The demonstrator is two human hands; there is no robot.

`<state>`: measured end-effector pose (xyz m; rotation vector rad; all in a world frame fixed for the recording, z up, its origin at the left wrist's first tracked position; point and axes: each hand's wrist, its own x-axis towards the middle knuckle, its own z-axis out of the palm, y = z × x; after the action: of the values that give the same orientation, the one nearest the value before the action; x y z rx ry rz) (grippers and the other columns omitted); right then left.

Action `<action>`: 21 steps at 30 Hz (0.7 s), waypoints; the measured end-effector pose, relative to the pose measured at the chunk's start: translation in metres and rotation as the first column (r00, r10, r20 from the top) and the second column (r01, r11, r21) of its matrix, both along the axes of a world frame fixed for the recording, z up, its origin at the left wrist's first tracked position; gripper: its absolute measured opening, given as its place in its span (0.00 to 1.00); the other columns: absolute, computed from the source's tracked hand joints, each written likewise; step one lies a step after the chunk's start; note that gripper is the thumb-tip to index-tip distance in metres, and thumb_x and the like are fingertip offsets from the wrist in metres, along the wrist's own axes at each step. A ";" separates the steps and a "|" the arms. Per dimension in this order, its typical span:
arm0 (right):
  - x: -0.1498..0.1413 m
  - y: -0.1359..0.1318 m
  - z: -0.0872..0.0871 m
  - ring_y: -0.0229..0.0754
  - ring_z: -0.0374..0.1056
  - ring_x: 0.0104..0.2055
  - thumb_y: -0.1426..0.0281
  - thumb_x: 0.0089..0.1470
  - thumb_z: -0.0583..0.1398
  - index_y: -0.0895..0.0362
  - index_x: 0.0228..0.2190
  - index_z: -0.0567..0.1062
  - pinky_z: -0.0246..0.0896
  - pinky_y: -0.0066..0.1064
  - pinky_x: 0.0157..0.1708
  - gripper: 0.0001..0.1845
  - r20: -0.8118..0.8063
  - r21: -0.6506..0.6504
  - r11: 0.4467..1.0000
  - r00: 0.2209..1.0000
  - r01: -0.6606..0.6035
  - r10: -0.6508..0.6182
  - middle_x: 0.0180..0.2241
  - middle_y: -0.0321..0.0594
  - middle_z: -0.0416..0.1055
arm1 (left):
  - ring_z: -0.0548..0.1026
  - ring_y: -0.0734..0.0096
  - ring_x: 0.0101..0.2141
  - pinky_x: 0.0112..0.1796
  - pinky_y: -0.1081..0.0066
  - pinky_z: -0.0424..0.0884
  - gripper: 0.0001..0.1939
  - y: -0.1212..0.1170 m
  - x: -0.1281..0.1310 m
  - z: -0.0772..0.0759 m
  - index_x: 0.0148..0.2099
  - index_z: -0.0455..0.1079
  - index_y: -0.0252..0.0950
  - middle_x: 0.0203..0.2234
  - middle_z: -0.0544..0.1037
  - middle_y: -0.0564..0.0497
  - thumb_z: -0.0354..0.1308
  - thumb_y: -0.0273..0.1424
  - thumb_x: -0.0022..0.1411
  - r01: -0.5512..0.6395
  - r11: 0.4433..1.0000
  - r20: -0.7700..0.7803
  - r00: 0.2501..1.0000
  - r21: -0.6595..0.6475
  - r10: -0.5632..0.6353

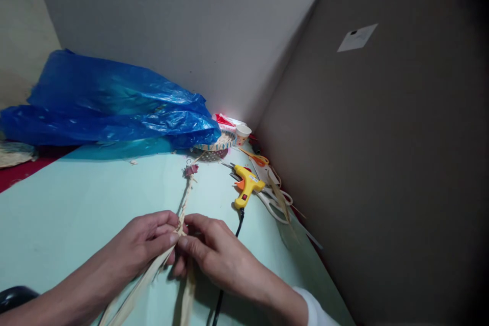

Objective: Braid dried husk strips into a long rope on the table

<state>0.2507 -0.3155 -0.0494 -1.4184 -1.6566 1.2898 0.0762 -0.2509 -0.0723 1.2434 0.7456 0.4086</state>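
Note:
A pale braid (185,201) of dried plant strips, perhaps corn husk, runs away from me along the table. Its far end is at a small reddish-pink clip-like piece (191,169). My left hand (153,237) pinches the near end of the braid between thumb and fingers. Close against it, my right hand (210,244) grips the same spot, thumb and forefinger pressed on the strips. Loose flat strips (143,285) trail toward me under the left hand, and another strip (188,295) hangs below the right one. Some fingertips are hidden behind the braid.
A yellow glue gun (247,186) lies right of the braid, its black cord (240,224) running toward me. Beyond it are white-handled scissors (273,206), orange-handled scissors (260,159), a paper cup (242,134) and a woven basket (225,141). A blue plastic bag (114,102) lies back left. Partition walls stand behind and right.

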 end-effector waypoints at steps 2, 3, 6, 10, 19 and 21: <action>-0.001 0.001 -0.003 0.35 0.65 0.31 0.63 0.66 0.55 0.57 0.35 0.72 0.57 0.25 0.33 0.12 0.046 0.004 1.000 0.999 0.010 -0.010 0.29 0.35 0.70 | 0.71 0.68 0.28 0.32 0.71 0.64 0.16 0.001 0.000 -0.003 0.34 0.69 0.38 0.23 0.75 0.55 0.64 0.45 0.55 -0.002 1.000 -0.010 1.000 0.028 0.002; -0.002 0.001 -0.003 0.35 0.63 0.31 0.63 0.66 0.56 0.57 0.35 0.72 0.55 0.25 0.32 0.11 0.081 0.009 1.000 0.997 0.016 -0.017 0.30 0.35 0.70 | 0.70 0.69 0.27 0.31 0.72 0.63 0.16 0.000 0.000 -0.003 0.34 0.69 0.38 0.22 0.74 0.56 0.64 0.45 0.55 -0.012 0.999 -0.023 1.000 0.041 0.013; -0.003 0.000 -0.001 0.34 0.60 0.32 0.63 0.65 0.57 0.56 0.34 0.71 0.52 0.25 0.31 0.11 0.161 0.030 0.999 0.986 0.037 -0.041 0.30 0.34 0.68 | 0.70 0.66 0.29 0.31 0.70 0.63 0.19 -0.002 0.001 0.002 0.38 0.65 0.40 0.24 0.74 0.56 0.64 0.45 0.51 -0.039 0.997 -0.103 0.994 0.062 0.045; -0.004 -0.004 0.002 0.33 0.57 0.29 0.62 0.66 0.55 0.56 0.30 0.69 0.48 0.26 0.29 0.14 0.253 0.133 0.990 0.964 0.044 -0.077 0.25 0.31 0.63 | 0.72 0.61 0.30 0.34 0.66 0.66 0.32 -0.006 0.001 0.010 0.50 0.56 0.40 0.26 0.78 0.54 0.60 0.51 0.47 -0.080 0.991 -0.238 0.966 0.103 0.102; -0.012 0.001 -0.010 0.32 0.56 0.25 0.69 0.61 0.56 0.60 0.24 0.76 0.49 0.25 0.27 0.16 0.020 0.085 0.976 0.979 0.201 -0.203 0.20 0.32 0.64 | 0.78 0.57 0.33 0.36 0.66 0.66 0.25 -0.010 -0.004 -0.001 0.53 0.54 0.44 0.31 0.82 0.52 0.50 0.52 0.61 0.067 0.879 -0.384 0.913 0.472 0.136; -0.014 0.001 -0.013 0.33 0.52 0.24 0.68 0.60 0.57 0.60 0.23 0.75 0.46 0.26 0.25 0.16 -0.010 0.051 0.970 0.971 0.240 -0.239 0.19 0.31 0.60 | 0.78 0.58 0.33 0.35 0.67 0.65 0.24 -0.010 -0.007 -0.005 0.54 0.53 0.44 0.31 0.82 0.52 0.47 0.52 0.65 0.127 0.837 -0.397 0.911 0.532 0.114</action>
<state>0.2363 -0.3141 -0.0625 -1.5308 -1.4533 1.1050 0.0697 -0.2614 -0.0775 1.9190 1.0272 0.3665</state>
